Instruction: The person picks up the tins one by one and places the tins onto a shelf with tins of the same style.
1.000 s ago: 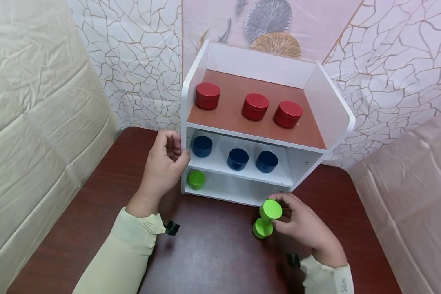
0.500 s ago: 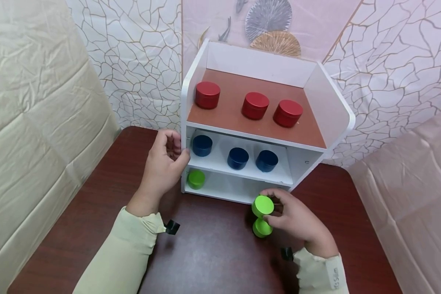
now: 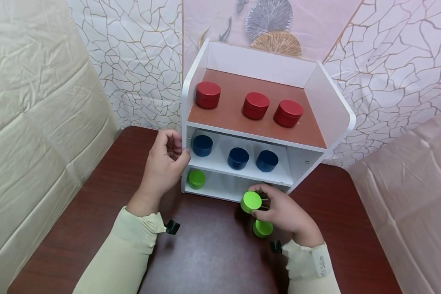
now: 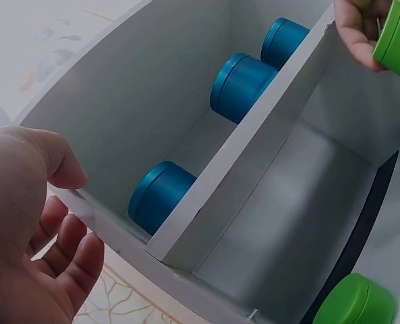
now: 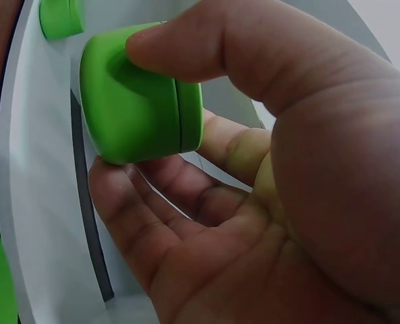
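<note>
My right hand (image 3: 281,210) pinches a green round lidded tin (image 3: 251,202) between thumb and fingers, just in front of the bottom level of a white shelf unit (image 3: 239,174). Close up in the right wrist view, the held tin (image 5: 135,101) lies on its side, its lid seam showing. Another green tin (image 3: 262,228) stands on the table below this hand. A third green tin (image 3: 196,179) sits at the left end of the bottom level. With thumb inside and fingers outside, my left hand (image 3: 165,163) holds the unit's left side panel by its front edge.
On the middle level stand three blue tins (image 3: 238,158). Three red tins (image 3: 255,106) stand on the brown top board (image 3: 228,118), with raised white walls around it. The dark brown table (image 3: 206,253) stretches in front, and cloth hangs at both sides.
My right hand has carried the green tin leftward and slightly toward the shelf unit, away from above the tin on the table. The left hand keeps its place.
</note>
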### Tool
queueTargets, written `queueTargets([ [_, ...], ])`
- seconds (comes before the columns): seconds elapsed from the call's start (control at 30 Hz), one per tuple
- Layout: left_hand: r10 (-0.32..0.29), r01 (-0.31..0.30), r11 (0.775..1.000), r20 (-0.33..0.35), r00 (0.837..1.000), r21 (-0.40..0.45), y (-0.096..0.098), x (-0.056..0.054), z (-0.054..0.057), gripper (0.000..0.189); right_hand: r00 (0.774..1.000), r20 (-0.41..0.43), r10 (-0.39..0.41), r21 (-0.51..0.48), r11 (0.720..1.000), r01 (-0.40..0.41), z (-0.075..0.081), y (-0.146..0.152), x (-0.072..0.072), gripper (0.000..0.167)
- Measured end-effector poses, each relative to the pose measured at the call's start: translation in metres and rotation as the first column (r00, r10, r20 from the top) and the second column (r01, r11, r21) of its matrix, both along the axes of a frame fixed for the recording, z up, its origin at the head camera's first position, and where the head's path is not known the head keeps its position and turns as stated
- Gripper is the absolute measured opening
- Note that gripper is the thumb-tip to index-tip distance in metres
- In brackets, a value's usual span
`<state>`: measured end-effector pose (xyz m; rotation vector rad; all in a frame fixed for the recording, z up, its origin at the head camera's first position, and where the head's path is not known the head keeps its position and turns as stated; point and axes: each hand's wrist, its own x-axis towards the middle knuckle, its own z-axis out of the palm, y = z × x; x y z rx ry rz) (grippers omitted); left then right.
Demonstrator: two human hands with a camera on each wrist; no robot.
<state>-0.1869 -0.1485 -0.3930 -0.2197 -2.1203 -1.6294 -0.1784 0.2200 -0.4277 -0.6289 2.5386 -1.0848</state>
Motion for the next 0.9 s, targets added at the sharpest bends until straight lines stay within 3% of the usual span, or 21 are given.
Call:
queueTargets([
  [0.17,-0.001,0.001,1.0,-0.002,1.0,-0.002,0.0,0.0,0.0,0.035,1.0,0.007,0.009,0.025,1.0,-0.009,0.0,-0.01,-0.008,0.051],
  [0.43,-0.007,0.007,1.0,-0.007,1.0,-0.007,0.0,0.0,0.001,0.034,0.994,-0.044,0.099,0.019,0.995,-0.098,-0.009,-0.025,-0.023,0.045],
  [0.63,-0.01,0.01,1.0,-0.009,1.0,-0.003,0.0,0.0,0.0,0.034,0.996,0.007,0.084,-0.019,0.996,-0.084,-0.012,-0.034,-0.033,0.043],
  [0.9,-0.005,0.005,1.0,-0.009,1.0,-0.009,-0.001,-0.001,0.0,0.033,0.998,0.003,0.065,-0.064,0.996,-0.065,-0.015,-0.042,-0.05,0.045],
])
